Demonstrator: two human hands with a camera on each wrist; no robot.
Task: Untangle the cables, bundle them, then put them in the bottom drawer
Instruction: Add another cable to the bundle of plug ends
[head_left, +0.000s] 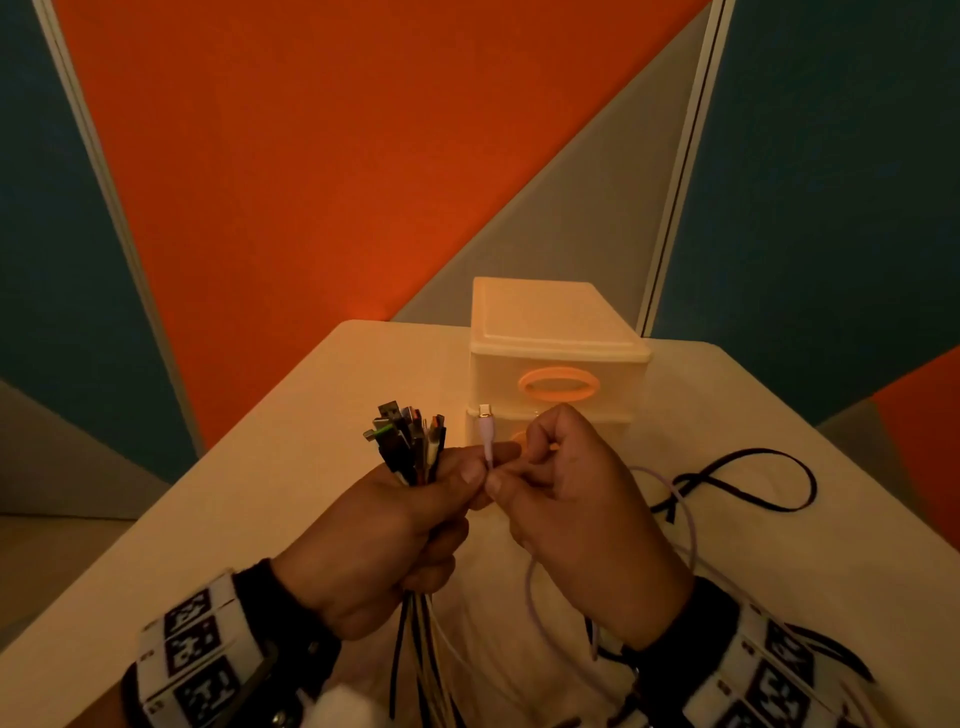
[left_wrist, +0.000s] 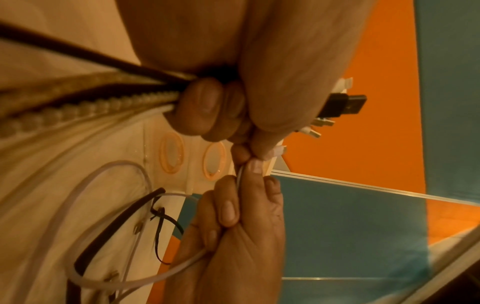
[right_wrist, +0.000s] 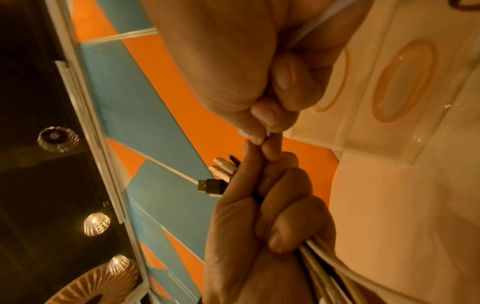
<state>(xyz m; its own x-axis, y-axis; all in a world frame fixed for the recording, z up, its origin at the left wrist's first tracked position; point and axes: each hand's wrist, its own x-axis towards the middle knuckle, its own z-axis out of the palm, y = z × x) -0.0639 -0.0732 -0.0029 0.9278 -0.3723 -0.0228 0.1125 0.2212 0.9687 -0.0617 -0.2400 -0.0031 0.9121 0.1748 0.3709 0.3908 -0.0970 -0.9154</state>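
Two hands up close, fists nearly touching over the worktop (head_left: 291, 395).
Left hand (head_left: 379, 540) grips one cable bundle (head_left: 410, 441), plugs fanned upward; right hand (head_left: 582, 499) pinches a single pale lilac cable (head_left: 488, 436), its plug upright, between the fists. Right of the hands, one black strap (head_left: 748, 480) lies looped. Beyond them, one drawer unit (head_left: 550, 332), two oval-handled drawers, both closed.
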